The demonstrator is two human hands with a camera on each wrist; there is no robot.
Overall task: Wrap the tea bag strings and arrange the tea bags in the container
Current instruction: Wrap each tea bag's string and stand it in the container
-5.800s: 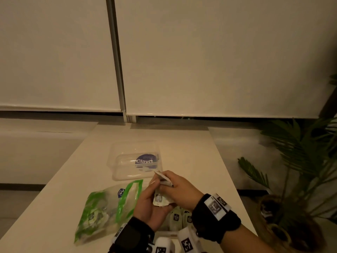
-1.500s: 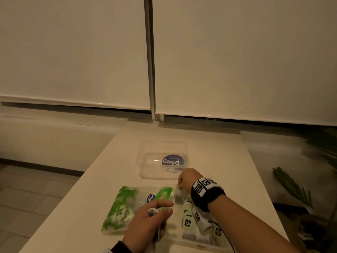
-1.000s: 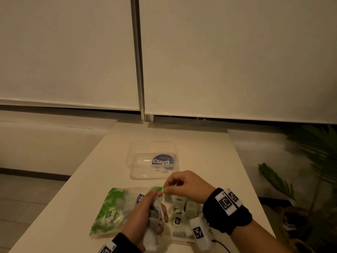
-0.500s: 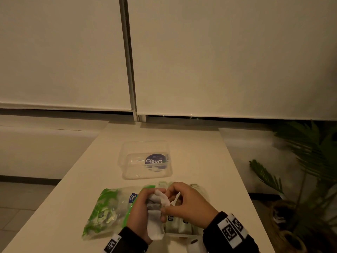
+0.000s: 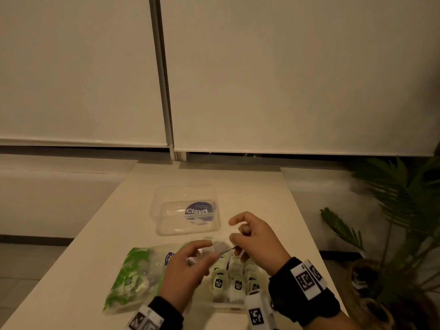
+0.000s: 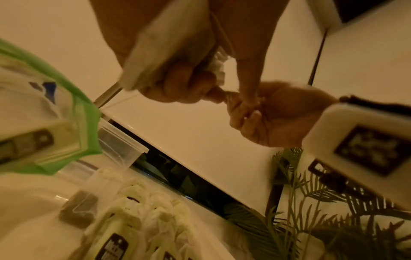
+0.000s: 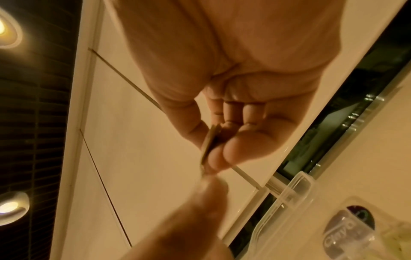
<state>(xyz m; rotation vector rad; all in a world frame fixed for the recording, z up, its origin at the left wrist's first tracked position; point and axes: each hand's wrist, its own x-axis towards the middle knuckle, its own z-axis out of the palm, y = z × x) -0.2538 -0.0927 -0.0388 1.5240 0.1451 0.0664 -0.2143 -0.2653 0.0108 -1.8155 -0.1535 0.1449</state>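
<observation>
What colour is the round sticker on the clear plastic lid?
Dark blue with white lettering; the round sticker on the clear lid shows best in the head view.

Since half a second ago: our right hand (image 5: 256, 236) has drawn away from our left hand (image 5: 188, 270), pinching the tag (image 7: 209, 142); tea bag (image 5: 220, 247) now between both.

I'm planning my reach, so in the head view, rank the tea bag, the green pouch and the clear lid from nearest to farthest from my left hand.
1. Tea bag: held at the left hand's fingertips.
2. Green pouch: just left of it.
3. Clear lid: farther up the table.
</observation>
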